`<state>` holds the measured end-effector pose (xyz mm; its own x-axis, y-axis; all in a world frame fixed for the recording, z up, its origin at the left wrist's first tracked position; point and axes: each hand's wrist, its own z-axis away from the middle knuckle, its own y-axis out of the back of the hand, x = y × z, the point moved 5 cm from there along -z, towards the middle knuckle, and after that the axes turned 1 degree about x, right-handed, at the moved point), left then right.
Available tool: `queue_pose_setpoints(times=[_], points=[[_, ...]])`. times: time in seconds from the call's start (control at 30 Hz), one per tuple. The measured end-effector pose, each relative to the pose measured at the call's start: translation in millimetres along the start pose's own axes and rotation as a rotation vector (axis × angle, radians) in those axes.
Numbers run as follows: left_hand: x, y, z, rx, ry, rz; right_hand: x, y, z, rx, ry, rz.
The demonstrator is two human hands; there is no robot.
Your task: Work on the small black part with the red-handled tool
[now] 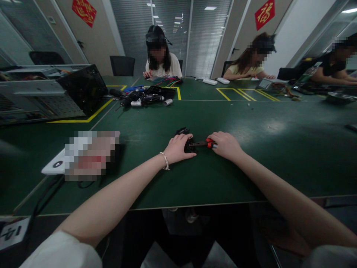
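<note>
Head-worn view, facing forward and down, across a green table

We take as landmark the bracelet, a slim string of small, pale, bead-like links around the left wrist. Just beyond it we see the bare left grip; to its right, the bare right grip. Nearer us than the bracelet, a loose white sleeve; well to its right, a shadowed grey-looking sleeve.

Beyond the green table, the right-hand red paper reads 福; the left-hand red paper's gold characters are unclear, as is the mark on the white card below the table's near edge.
</note>
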<state>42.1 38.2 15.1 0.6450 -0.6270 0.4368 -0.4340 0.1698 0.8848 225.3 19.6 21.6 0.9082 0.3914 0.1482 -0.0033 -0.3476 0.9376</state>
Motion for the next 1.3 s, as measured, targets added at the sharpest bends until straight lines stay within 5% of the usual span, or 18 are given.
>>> queue_pose_setpoints(times=[1.3], points=[[-0.9,-0.2,0.8,0.009,-0.007,0.015,-1.9,2.9,1.2,0.022,0.042,0.061]])
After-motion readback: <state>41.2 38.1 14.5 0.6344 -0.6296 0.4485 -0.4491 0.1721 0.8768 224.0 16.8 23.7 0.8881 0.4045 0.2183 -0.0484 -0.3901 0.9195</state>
